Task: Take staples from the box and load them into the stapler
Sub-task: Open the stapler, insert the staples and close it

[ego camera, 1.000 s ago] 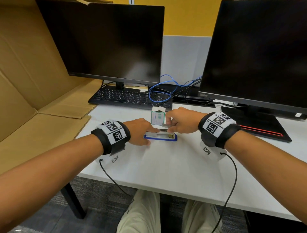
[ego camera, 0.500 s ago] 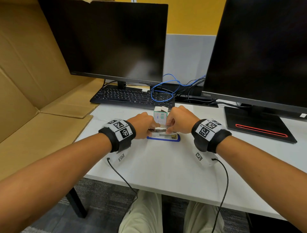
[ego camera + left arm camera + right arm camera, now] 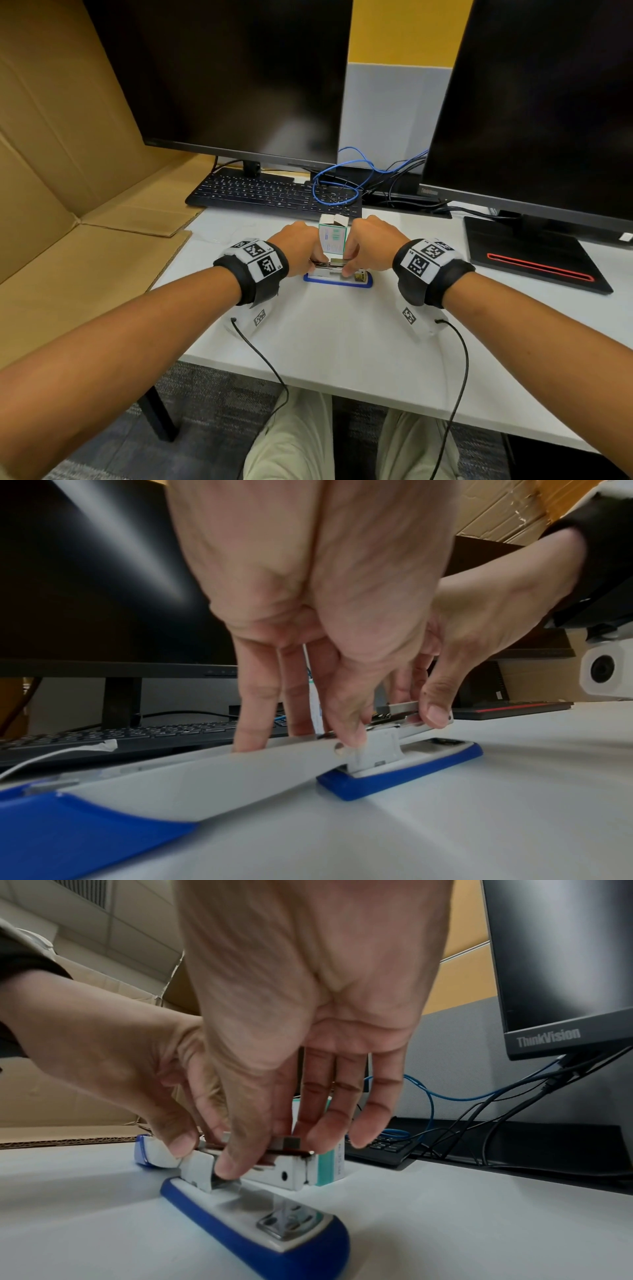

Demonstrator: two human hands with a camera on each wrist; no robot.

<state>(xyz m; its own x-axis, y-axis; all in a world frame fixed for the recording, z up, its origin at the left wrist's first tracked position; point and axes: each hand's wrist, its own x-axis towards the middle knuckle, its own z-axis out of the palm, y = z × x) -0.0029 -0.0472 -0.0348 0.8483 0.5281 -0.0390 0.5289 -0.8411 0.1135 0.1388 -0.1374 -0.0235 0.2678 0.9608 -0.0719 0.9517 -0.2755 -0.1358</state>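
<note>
A white stapler (image 3: 337, 275) with a blue base lies opened flat on the desk, its top cover (image 3: 171, 777) swung out to the left. My left hand (image 3: 317, 262) grips the magazine near the hinge (image 3: 373, 750), thumb in front and fingers behind. My right hand (image 3: 274, 1150) pinches a silver staple strip (image 3: 287, 1142) and holds it on top of the open magazine (image 3: 274, 1175). A white and green staple box (image 3: 333, 236) stands upright just behind the stapler, its top flaps open. How far the strip sits in the channel is hidden by my fingers.
A black keyboard (image 3: 274, 195) and tangled blue and black cables (image 3: 342, 181) lie behind the box. Two dark monitors (image 3: 222, 75) stand at the back, and a black monitor base (image 3: 534, 257) with a red stripe lies to the right. Flattened cardboard (image 3: 68, 240) covers the left.
My right hand has brought the staple strip down from beside the box onto the magazine. My left hand has shifted right, so both hands now meet over the stapler.
</note>
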